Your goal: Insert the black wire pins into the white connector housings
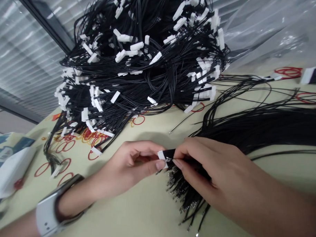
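Between thumb and fingers, my left hand point(132, 162) grips a white connector point(161, 155) that has black wires at it. Close on its right, my right hand point(210, 168) pinches black wire with thumb and forefinger; small metal crimp terminals show at the connector's edge. Which wires the right fingertips hold is partly hidden. Beneath the right hand lies a thick bundle of loose black wires point(185, 192), their bare metal terminals fanned toward me. That bundle's length point(282, 126) runs off to the right across the table.
A large heap of black wire harnesses point(149, 76) with white connectors stands at the back. Red and yellow rubber bands point(91, 135) are scattered left of centre on the pale table point(134, 214). Clear plastic point(280, 36) lies back right; a white and blue package point(10, 161) sits far left.
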The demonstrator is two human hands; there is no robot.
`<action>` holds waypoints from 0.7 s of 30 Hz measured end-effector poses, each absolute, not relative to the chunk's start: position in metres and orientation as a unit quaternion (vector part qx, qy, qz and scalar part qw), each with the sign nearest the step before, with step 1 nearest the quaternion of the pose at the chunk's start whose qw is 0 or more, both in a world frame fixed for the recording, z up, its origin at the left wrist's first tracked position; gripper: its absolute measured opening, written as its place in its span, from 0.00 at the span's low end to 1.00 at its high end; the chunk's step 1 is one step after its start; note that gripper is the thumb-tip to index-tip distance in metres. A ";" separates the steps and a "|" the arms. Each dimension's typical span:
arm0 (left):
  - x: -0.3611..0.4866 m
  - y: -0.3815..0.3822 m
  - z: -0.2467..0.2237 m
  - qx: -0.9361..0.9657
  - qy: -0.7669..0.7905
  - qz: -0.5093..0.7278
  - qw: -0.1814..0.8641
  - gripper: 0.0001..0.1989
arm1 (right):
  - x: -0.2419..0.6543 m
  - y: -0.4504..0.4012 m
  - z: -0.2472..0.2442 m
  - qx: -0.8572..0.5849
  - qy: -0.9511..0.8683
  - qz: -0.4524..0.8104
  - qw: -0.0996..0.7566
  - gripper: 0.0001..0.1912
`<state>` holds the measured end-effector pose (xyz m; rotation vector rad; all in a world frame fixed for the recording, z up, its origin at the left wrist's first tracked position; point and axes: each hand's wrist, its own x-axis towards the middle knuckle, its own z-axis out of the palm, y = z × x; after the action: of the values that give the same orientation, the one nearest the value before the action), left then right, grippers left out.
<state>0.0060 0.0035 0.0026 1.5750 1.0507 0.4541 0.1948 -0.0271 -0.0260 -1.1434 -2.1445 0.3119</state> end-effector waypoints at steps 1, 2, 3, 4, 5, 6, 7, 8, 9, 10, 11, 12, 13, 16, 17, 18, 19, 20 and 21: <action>0.006 0.003 0.003 0.669 0.448 0.190 0.561 0.04 | 0.195 -0.027 -0.026 -0.440 -0.824 0.119 0.337 0.10; 0.006 0.003 0.003 0.669 0.449 0.188 0.561 0.04 | 0.195 -0.026 -0.026 -0.440 -0.824 0.122 0.336 0.10; 0.006 0.003 0.003 0.669 0.450 0.189 0.561 0.04 | 0.194 -0.026 -0.026 -0.440 -0.823 0.127 0.336 0.10; 0.006 0.003 0.003 0.668 0.450 0.190 0.561 0.04 | 0.195 -0.026 -0.025 -0.439 -0.823 0.133 0.335 0.10; 0.007 0.004 0.003 0.668 0.449 0.192 0.562 0.04 | 0.195 -0.026 -0.025 -0.440 -0.822 0.141 0.332 0.10; 0.007 0.004 0.003 0.668 0.446 0.194 0.563 0.03 | 0.195 -0.026 -0.025 -0.443 -0.821 0.147 0.329 0.09; 0.008 0.004 0.003 0.669 0.442 0.195 0.564 0.03 | 0.195 -0.026 -0.026 -0.447 -0.819 0.153 0.326 0.09; 0.008 0.004 0.003 0.670 0.438 0.198 0.567 0.03 | 0.195 -0.026 -0.026 -0.450 -0.817 0.157 0.324 0.09; 0.008 0.004 0.003 0.669 0.432 0.200 0.570 0.02 | 0.196 -0.027 -0.026 -0.453 -0.816 0.161 0.323 0.10; 0.008 0.004 0.003 0.668 0.427 0.203 0.575 0.02 | 0.196 -0.027 -0.026 -0.453 -0.815 0.164 0.322 0.10; 0.008 0.004 0.003 0.667 0.422 0.206 0.579 0.02 | 0.196 -0.027 -0.026 -0.453 -0.814 0.164 0.325 0.09; 0.008 0.004 0.003 0.666 0.417 0.208 0.582 0.03 | 0.196 -0.027 -0.026 -0.452 -0.814 0.164 0.325 0.09; 0.007 0.004 0.002 0.666 0.413 0.210 0.585 0.03 | 0.196 -0.027 -0.026 -0.453 -0.814 0.164 0.324 0.09; 0.007 0.004 0.002 0.667 0.406 0.211 0.589 0.04 | 0.196 -0.026 -0.024 -0.459 -0.811 0.168 0.321 0.09; 0.007 0.004 0.002 0.666 0.404 0.211 0.590 0.04 | 0.196 -0.026 -0.024 -0.460 -0.809 0.172 0.322 0.09; 0.007 0.004 0.003 0.666 0.403 0.211 0.591 0.04 | 0.196 -0.025 -0.023 -0.460 -0.808 0.176 0.324 0.09; 0.007 0.004 0.003 0.666 0.403 0.210 0.592 0.05 | 0.196 -0.025 -0.023 -0.461 -0.806 0.178 0.326 0.09; 0.008 0.004 0.003 0.666 0.402 0.209 0.593 0.05 | 0.196 -0.024 -0.023 -0.461 -0.805 0.180 0.327 0.09; 0.008 0.004 0.002 0.665 0.402 0.209 0.593 0.05 | 0.196 -0.024 -0.022 -0.461 -0.804 0.182 0.328 0.09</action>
<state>0.0077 0.0040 0.0025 1.5460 0.9355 0.4861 0.1964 -0.0239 -0.0225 -1.2076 -2.1061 0.4763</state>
